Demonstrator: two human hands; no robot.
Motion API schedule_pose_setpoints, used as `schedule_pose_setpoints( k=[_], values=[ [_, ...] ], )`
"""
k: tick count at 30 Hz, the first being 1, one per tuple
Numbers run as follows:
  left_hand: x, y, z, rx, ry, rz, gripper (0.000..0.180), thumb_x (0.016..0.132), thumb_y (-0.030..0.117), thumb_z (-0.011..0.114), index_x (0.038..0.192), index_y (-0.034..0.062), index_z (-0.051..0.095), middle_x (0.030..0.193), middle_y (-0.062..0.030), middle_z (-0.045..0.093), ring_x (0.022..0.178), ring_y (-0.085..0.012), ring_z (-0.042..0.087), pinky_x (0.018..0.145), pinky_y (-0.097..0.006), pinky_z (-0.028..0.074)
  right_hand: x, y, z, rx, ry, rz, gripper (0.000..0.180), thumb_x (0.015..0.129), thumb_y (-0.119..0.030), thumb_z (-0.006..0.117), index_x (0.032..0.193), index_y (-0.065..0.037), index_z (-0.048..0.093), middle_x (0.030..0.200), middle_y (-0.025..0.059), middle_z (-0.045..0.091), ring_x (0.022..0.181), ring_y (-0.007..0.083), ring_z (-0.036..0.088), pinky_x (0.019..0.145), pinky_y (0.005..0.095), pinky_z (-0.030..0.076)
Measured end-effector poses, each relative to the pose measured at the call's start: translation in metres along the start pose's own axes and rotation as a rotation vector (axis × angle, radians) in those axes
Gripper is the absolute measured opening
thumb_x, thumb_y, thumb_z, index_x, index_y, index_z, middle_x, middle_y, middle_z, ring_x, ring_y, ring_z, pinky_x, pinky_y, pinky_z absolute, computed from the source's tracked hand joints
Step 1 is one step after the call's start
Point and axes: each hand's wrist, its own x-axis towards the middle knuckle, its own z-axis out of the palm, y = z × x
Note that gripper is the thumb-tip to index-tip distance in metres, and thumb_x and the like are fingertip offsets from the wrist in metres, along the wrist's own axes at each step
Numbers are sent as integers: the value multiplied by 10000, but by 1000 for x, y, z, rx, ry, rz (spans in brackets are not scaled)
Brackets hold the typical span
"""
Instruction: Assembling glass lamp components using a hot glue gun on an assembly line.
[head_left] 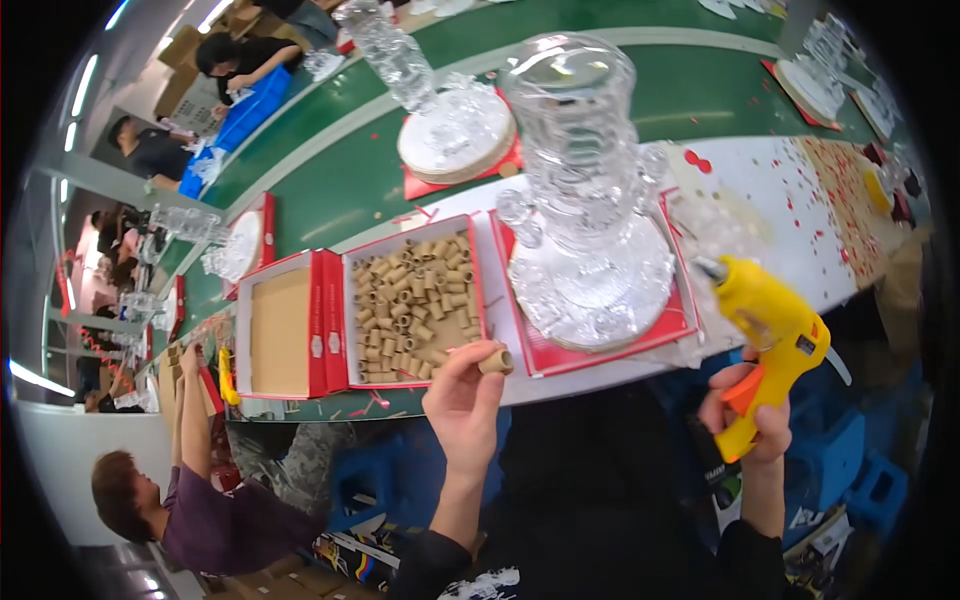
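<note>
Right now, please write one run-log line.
left hand: holds cardboard tube | right hand: holds yellow glue gun | open red box: many tubes

Over here, the left fingers [461, 362] have a tube [497, 363] between them. Ahead and leftward of them, an open box [478, 270] sits on the table [555, 386], loose tubes [415, 300] inside, its lid [282, 335] farther left. Ahead and rightward, a vessel [575, 170] stands on a tray [545, 356]; right of that, the right fingers [772, 425] hold a glue gun [775, 310].
</note>
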Motion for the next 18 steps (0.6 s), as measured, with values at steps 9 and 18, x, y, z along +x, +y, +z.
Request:
schedule_pose_setpoints(
  k=[9, 18],
  values=[
    [-3, 15, 18, -234, -24, -60, 270, 902, 153, 653, 1067, -50, 585, 1015, -114, 613, 862, -155, 613, 787, -270, 494, -8, 11, 36, 143, -332, 120, 545, 795, 24, 517, 1326, -28, 407, 1024, 137, 617, 950, 229, 618, 895, 394, 503],
    [-12, 12, 11, -160, -97, -82, 425, 889, 351, 654, 1054, -28, 554, 926, -88, 565, 825, -180, 598, 777, -300, 486, -13, 22, 33, 42, -378, 153, 465, 820, -13, 537, 1275, -16, 437, 932, 106, 617, 875, 193, 620, 846, 378, 522]
  ],
)
